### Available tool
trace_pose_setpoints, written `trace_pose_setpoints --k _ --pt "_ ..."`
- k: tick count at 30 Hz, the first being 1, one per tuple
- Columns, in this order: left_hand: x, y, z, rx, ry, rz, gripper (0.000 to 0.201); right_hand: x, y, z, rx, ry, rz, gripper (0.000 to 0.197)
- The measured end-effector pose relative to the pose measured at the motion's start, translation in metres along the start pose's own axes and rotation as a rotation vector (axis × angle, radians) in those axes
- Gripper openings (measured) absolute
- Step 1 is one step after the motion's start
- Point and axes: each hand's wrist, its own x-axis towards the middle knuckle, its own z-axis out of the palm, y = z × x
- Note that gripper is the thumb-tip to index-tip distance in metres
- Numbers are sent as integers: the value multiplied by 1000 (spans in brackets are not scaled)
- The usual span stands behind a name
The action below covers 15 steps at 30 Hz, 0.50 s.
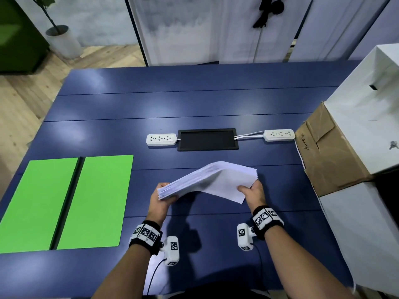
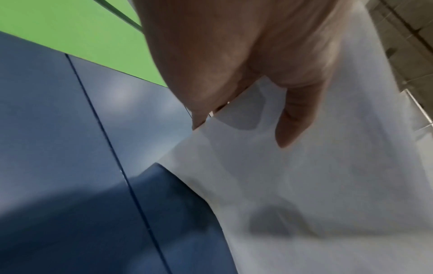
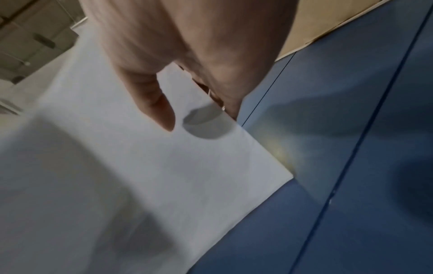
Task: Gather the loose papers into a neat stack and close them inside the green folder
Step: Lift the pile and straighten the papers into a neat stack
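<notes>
A thick stack of white papers (image 1: 212, 180) hangs above the blue table (image 1: 194, 104), bowed upward in the middle. My left hand (image 1: 160, 198) grips its left end, thumb on the near face (image 2: 293, 118). My right hand (image 1: 252, 193) grips the right end, thumb pressed on the sheet (image 3: 159, 109), other fingers behind. The paper fills much of both wrist views (image 2: 316, 185) (image 3: 117, 176). The green folder (image 1: 64, 203) lies open and flat at the table's left, dark spine in the middle, also seen in the left wrist view (image 2: 82, 37).
Two white power strips (image 1: 160, 139) (image 1: 279, 135) flank a black cable hatch (image 1: 207, 139) behind the papers. A brown cardboard box (image 1: 328, 149) and white boxes (image 1: 367, 104) crowd the right edge. A potted plant (image 1: 62, 39) stands on the floor at the far left.
</notes>
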Motion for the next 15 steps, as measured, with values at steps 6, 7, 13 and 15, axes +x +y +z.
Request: trace_pose_setpoints --k 6,7,13,15 --pt "2 9 2 -111 54 62 33 -3 -14 1 6 26 -84 35" --pt "1 10 2 -109 51 62 32 -4 -15 2 10 18 -88 35" --pt "1 7 -8 -136 16 77 19 -5 -23 -4 48 -20 -150 24" --pt "-3 9 -9 -127 1 87 25 -7 -22 -8 61 -52 -148 27"
